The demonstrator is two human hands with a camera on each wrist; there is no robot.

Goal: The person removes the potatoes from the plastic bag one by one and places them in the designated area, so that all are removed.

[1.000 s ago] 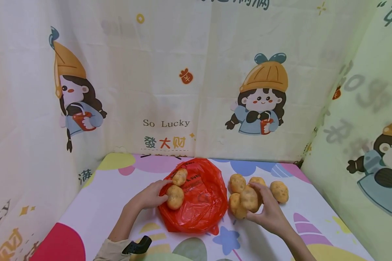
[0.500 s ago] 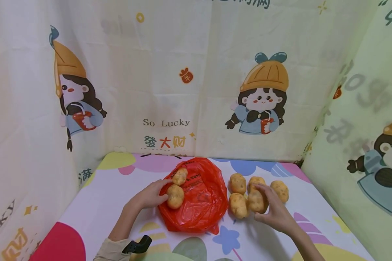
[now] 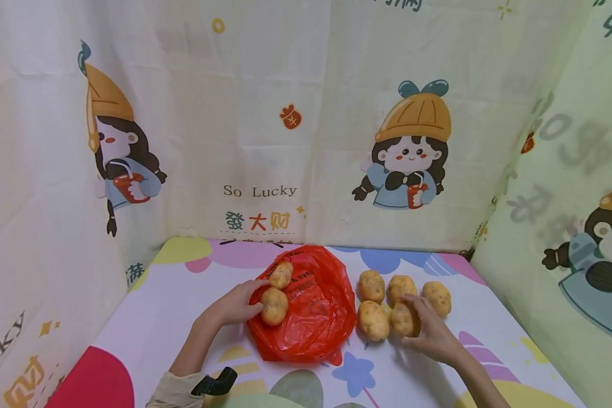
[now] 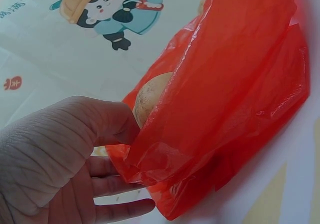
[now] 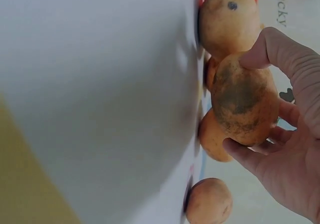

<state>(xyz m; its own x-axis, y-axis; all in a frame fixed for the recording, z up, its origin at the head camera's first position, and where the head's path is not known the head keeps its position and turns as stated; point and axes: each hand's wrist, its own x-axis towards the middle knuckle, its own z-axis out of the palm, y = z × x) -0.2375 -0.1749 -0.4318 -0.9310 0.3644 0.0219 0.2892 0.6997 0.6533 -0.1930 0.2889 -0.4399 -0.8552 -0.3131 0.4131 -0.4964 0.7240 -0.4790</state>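
Only the right wrist view shows the gripped potato (image 5: 245,99) darkly smudged.

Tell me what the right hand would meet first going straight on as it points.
Past the held potato, the right hand would probably meet the back row's middle potato first; the head view leaves depth unclear.

Cream backdrop fabric (image 3: 199,102), printed; its "So Lucky" lettering (image 3: 260,191) taken as landmark. Right of lettering: cartoon girl in ribbed orange hat (image 3: 410,150). Left of it: second cartoon girl (image 3: 119,150). Far right: third cartoon girl (image 3: 599,255), cropped. Above: red money-pouch print (image 3: 290,117). Directly below: multicoloured Chinese characters (image 3: 257,221). Lower still: patterned tablecloth (image 3: 178,306), blue star motif (image 3: 354,374) to lower right.
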